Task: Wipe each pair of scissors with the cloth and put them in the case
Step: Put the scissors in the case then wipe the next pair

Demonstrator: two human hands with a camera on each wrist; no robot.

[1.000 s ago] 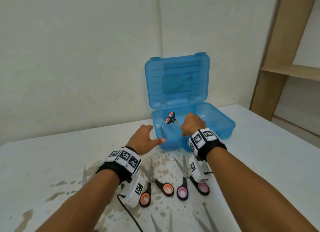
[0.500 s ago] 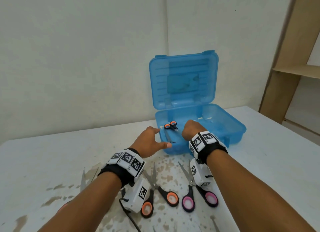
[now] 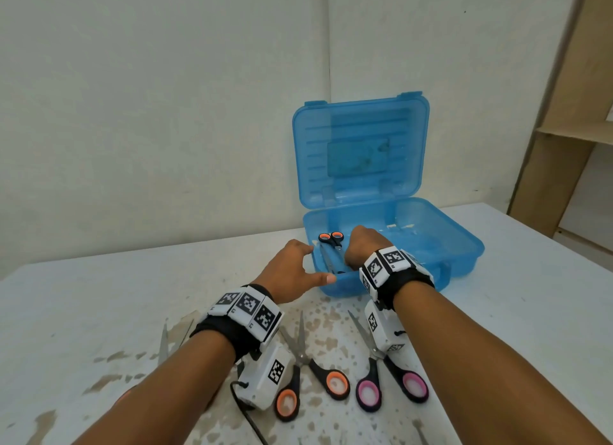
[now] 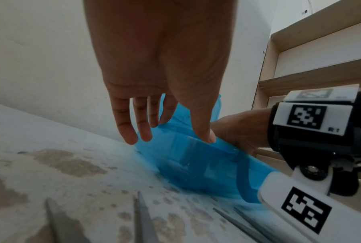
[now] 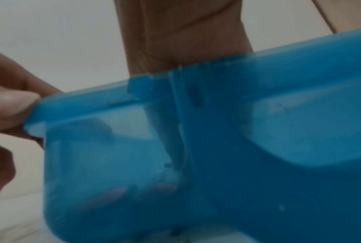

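Note:
A translucent blue case (image 3: 457, 262) stands open at the table's back, lid upright. My right hand (image 3: 361, 245) reaches down into its left part, fingers curled round the blades of a small pair of orange-and-black scissors (image 3: 328, 239) whose handles point to the far side. Through the case wall (image 5: 279, 148) the blade (image 5: 171, 139) and fingertips show low inside. My left hand (image 3: 295, 272) rests on the front left corner, fingers (image 4: 131, 131) straight down the outside, thumb on the rim (image 4: 219, 148). No cloth is in view.
On the stained white table lie orange-handled scissors (image 3: 300, 378) and pink-handled scissors (image 3: 381, 375) under my wrists, another pair's blades (image 3: 164, 338) at left, and blade tips (image 3: 419, 428) at the near edge. A wooden shelf (image 3: 570, 113) stands at right.
My right hand has lowered the small scissors from above the rim down into the case. The left hand has stayed at the case's front left corner.

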